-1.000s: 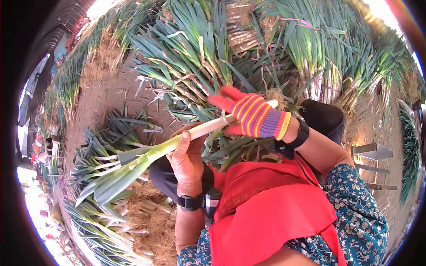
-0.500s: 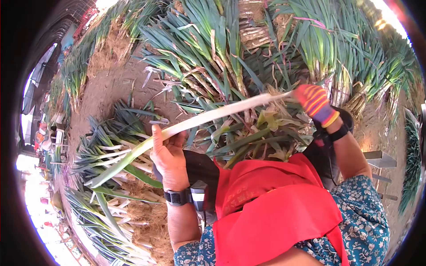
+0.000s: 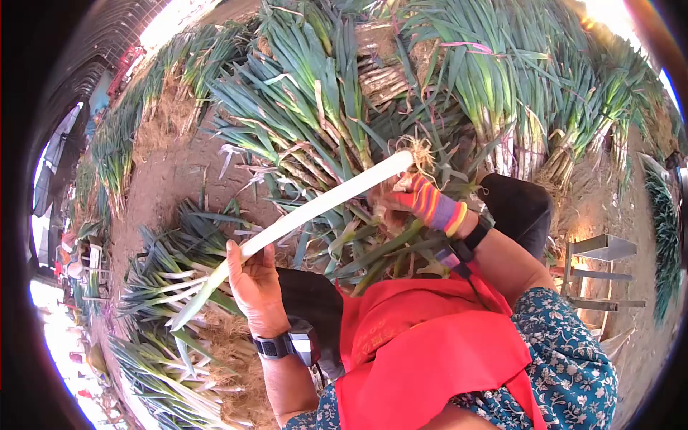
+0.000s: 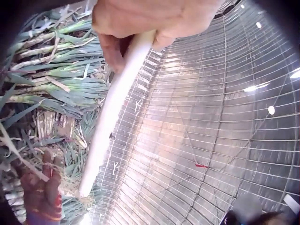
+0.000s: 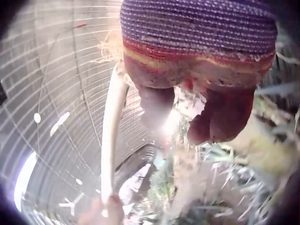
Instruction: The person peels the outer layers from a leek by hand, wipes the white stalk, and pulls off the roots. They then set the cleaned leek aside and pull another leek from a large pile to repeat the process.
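A long white leek [image 3: 322, 206] slants across the head view, its root tuft [image 3: 423, 156] at the upper right and green leaves at the lower left. The bare left hand [image 3: 258, 292] grips it near the leaves; in the left wrist view that hand [image 4: 157, 19] has fingers round the shaft [image 4: 108, 112]. Just below the root end is the right hand [image 3: 428, 204] in a striped glove. Its fingers hang bent and apart in the right wrist view, beside the leek [image 5: 112, 126]; whether a thin scrap lies between them is unclear.
Trimmed leeks [image 3: 161, 287] lie at the left beside a heap of roots [image 3: 236, 351]. Large leek bundles [image 3: 308, 93] stand beyond the hands, with loose leaves [image 3: 380, 254] near the knees. A metal stand [image 3: 605, 247] is at the right.
The right hand has come back from the far right, below the root end. A strip that stretched from the leek to that hand no longer shows there. The left hand still holds the leek.
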